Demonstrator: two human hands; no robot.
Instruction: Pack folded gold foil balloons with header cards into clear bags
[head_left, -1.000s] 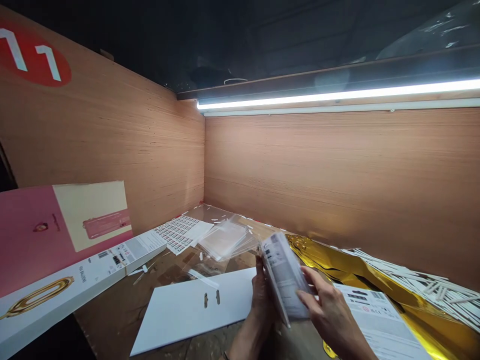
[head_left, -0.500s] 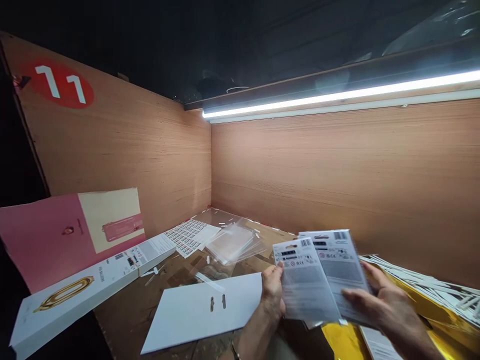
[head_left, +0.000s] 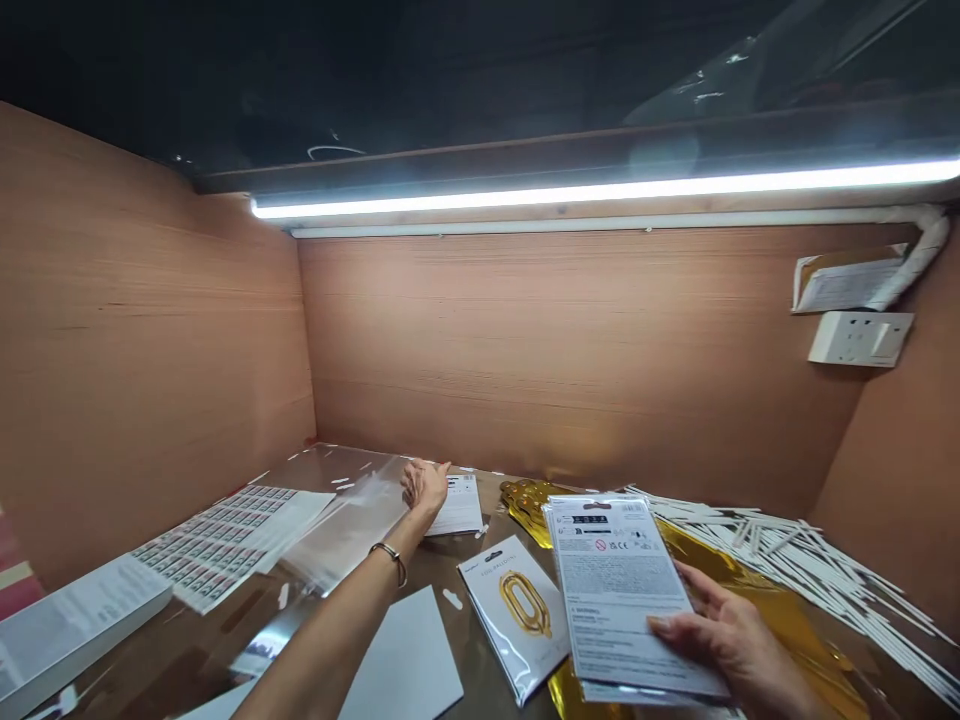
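R hand [head_left: 739, 655] holds foil balloon pkg [head_left: 619, 590] upright-ish over gold foil [head_left: 780, 610], back facing camera, barcode + small print visible, fingers narrow on its lower edge. 2nd pkg [head_left: 516, 615] w/ gold 0 lies face up on desk [head_left: 439, 575]. L hand [head_left: 425, 488] fingers spread wide, nothing gripped, at clear plastic bags [head_left: 352, 530], just beside white leaflet [head_left: 455, 505].

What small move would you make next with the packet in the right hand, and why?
I would probably lay the balloon packet from the right hand flat on the table, beside the gold-zero balloon packet. That packet lies face up there, and the left hand is away at the clear plastic sleeve, so it is not free to help.
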